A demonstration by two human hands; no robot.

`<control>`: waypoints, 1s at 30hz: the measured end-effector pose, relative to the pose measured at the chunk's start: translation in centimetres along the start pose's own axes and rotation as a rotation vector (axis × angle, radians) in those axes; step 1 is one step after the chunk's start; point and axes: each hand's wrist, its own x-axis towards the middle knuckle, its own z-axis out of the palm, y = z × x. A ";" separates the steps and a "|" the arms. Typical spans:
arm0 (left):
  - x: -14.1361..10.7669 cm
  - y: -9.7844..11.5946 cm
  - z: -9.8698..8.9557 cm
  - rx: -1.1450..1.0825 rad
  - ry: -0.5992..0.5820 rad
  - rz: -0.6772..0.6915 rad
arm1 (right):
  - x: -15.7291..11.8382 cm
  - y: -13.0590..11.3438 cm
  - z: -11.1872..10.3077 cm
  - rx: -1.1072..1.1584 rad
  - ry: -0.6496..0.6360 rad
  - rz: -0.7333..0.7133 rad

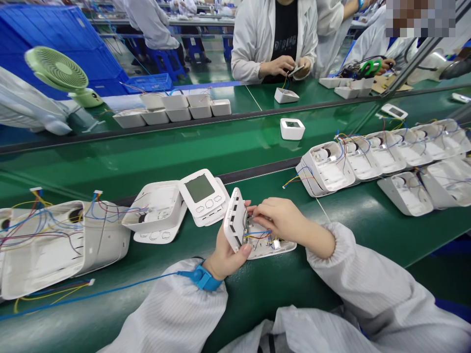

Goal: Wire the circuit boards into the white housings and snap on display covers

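My left hand [227, 255] grips a white front panel [235, 218] of a monitor casing, holding it tilted up on edge with the thumb at its lower corner. Below and to its right lies the open white casing half [272, 251], with red, blue and yellow wires [257, 235] running inside. Reaching in from the right, my right hand [281, 218] has its fingers pinched together over the wires by the panel's inner side. Its fingertips are partly hidden, so what they hold is unclear. A blue wrist strap [206, 278] circles my left wrist.
Stacked front panels with a grey screen [199, 188] and an open casing [157, 206] lie left. Wired casings stand at far left [47, 245] and right [329, 166]. A finished-looking unit [292, 129] sits on the green belt [184, 147]. A co-worker [274, 39] handles parts opposite.
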 end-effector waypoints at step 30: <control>0.2 0.4 0.6 -0.015 -0.018 -0.060 | 0.0 0.2 0.0 -0.141 -0.019 -0.132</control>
